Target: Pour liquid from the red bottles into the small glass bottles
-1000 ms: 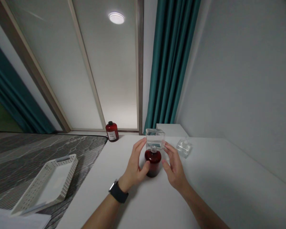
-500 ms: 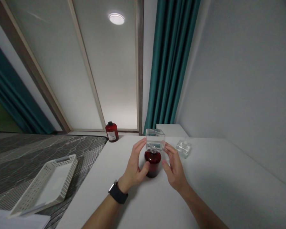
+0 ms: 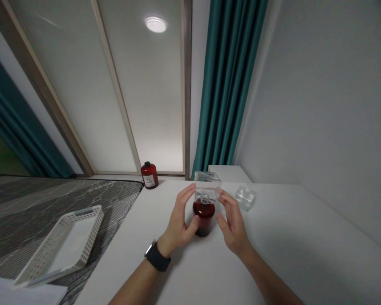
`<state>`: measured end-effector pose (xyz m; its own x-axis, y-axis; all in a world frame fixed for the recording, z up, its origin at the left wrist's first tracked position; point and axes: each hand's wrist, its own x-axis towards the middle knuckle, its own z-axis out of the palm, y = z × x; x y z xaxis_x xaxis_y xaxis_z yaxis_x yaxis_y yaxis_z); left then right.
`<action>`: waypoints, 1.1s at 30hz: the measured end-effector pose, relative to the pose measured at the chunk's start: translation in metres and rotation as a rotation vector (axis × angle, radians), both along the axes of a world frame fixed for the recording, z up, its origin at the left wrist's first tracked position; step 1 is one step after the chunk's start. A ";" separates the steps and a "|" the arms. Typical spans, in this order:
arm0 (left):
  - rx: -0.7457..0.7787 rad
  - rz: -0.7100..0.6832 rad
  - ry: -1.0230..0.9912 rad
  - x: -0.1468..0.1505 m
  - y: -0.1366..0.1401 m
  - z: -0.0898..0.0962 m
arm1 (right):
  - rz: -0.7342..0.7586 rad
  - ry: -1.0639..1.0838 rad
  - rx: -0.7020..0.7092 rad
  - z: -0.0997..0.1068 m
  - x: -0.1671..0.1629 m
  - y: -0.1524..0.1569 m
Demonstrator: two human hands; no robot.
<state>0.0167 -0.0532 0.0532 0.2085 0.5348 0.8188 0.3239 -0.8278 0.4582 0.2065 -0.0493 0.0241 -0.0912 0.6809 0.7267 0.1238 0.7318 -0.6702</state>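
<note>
A clear square-sided bottle (image 3: 207,183) stands upside down on the neck of a dark red bottle (image 3: 204,218), which is upright on the white table. My left hand (image 3: 181,218), with a dark watch on its wrist, has its fingertips against the clear bottle's left side. Its thumb lies in front of the red bottle's left edge. From the right, my right hand (image 3: 232,220) holds its fingertips at the clear bottle's other side, its thumb close to the red bottle. Both hands are loosely curved. Where the two necks meet is hard to make out.
Another clear glass bottle (image 3: 245,198) lies right of my right hand. A red bottle with a black cap and white label (image 3: 149,176) stands at the table's back left corner. A white basket (image 3: 93,237) and papers (image 3: 25,293) lie left of the white table (image 3: 139,271).
Almost nothing differs. The clear bottle seems to have shifted very slightly to the right, while both hands keep the same pose around it.
</note>
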 end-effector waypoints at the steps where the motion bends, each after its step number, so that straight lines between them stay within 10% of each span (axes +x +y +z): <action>1: 0.002 0.001 -0.001 0.000 0.000 0.000 | 0.002 0.000 -0.001 0.000 0.000 0.000; 33: -0.053 -0.019 -0.014 -0.001 0.005 -0.005 | 0.087 -0.032 -0.051 0.010 0.000 -0.002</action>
